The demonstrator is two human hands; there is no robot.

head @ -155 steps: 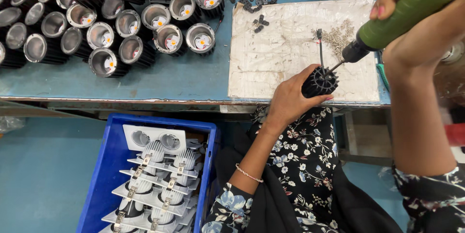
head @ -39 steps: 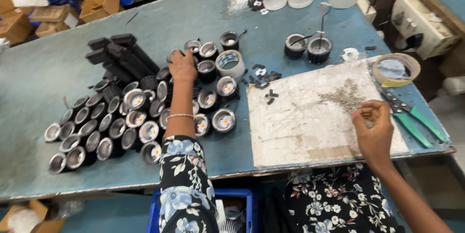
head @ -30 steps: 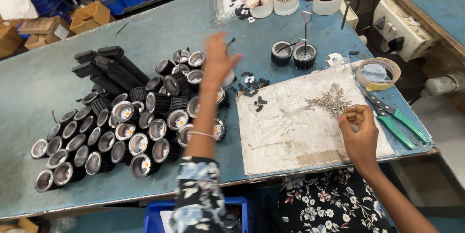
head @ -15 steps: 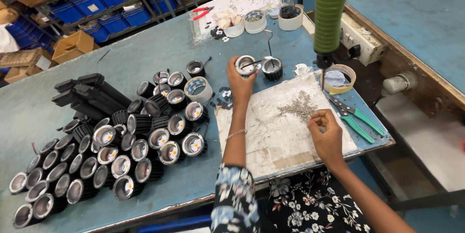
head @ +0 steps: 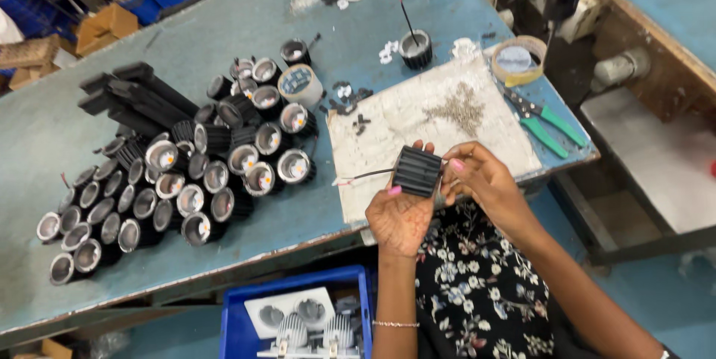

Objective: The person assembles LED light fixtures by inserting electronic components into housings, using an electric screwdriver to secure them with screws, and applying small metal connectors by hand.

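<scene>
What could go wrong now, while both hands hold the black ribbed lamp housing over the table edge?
The black ribbed lamp housing is held between the left hand and right hand right at the table edge; a slip might drop it toward the lap or the blue plastic crate. Its thin wire trails to the side and may snag. The heap of small screws lies near and could be scattered.
</scene>
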